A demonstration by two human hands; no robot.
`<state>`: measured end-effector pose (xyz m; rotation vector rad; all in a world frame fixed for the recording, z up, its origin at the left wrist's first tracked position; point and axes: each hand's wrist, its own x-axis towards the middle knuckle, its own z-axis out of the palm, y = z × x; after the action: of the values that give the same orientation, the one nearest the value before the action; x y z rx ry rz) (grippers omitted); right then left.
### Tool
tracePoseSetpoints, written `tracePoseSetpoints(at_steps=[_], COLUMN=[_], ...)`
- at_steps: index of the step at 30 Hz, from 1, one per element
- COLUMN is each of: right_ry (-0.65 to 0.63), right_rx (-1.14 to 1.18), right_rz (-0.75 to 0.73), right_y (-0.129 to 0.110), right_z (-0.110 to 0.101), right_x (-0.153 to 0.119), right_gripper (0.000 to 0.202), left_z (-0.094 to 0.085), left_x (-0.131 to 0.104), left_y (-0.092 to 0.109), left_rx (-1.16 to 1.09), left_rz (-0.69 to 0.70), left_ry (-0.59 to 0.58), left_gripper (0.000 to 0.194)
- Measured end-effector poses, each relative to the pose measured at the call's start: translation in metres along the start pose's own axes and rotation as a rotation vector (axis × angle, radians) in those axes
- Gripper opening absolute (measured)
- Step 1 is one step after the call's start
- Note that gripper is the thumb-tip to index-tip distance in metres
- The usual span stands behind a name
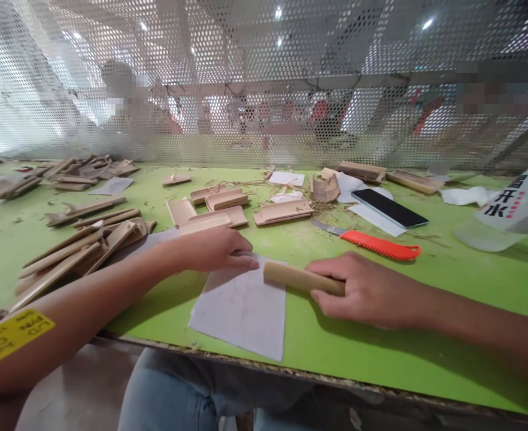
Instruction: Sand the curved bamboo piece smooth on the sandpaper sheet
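A rounded piece of light wood [295, 278] lies in my right hand [358, 290], its far end over the edge of a whitish paper sheet [246, 311]. The fingers and thumb of that hand are wrapped round its right end. My left hand [214, 248] rests at the top of the sheet, fingers curled together and thumb pointing right, close to the wood's left end. Whether it grips the sheet's edge is hidden. An orange-handled knife [376, 244] lies beyond my right hand, its blade pointing left.
Several curved wood pieces [284, 212] lie beyond my hands, with a pile [75, 251] beside my left forearm. A black phone [390, 208] rests on paper at the right, near a plastic bottle [506, 209]. Behind the green table [381, 359] stands a perforated screen [264, 78].
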<state>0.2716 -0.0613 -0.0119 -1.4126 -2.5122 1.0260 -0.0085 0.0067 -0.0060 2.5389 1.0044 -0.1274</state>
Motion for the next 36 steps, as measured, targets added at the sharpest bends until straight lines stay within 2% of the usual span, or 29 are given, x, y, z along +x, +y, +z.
tracePoseSetpoints(at_steps=[3, 8, 13, 18, 24, 28, 36], right_ry=[-0.077, 0.037, -0.079, 0.003, -0.044, 0.036, -0.003], right_rx=[0.006, -0.046, -0.019, -0.016, 0.011, -0.014, -0.041], right_rz=[-0.057, 0.015, -0.023, 0.042, -0.041, 0.011, -0.026], right_y=[0.0, -0.003, -0.012, -0.007, -0.001, 0.0, -0.003], right_z=[0.001, -0.004, -0.004, -0.003, -0.001, -0.001, -0.001], right_x=[-0.002, -0.001, -0.003, -0.002, -0.001, 0.001, -0.003], right_gripper=[0.02, 0.018, 0.021, 0.018, 0.019, 0.017, 0.018], left_z=[0.0, 0.0, 0.0, 0.0, 0.0, 0.0, 0.0], left_x=[0.001, 0.0, 0.001, 0.001, 0.001, 0.0, 0.002], left_y=[0.0, 0.001, -0.001, -0.001, 0.0, 0.001, 0.002], left_rx=[0.002, 0.013, 0.015, 0.027, 0.021, 0.03, 0.002], left_rz=[-0.001, -0.019, 0.0, -0.026, -0.005, -0.022, -0.017], left_ry=[-0.004, -0.004, 0.006, -0.003, 0.005, 0.004, -0.002], left_gripper=[0.046, 0.046, 0.046, 0.046, 0.045, 0.047, 0.047])
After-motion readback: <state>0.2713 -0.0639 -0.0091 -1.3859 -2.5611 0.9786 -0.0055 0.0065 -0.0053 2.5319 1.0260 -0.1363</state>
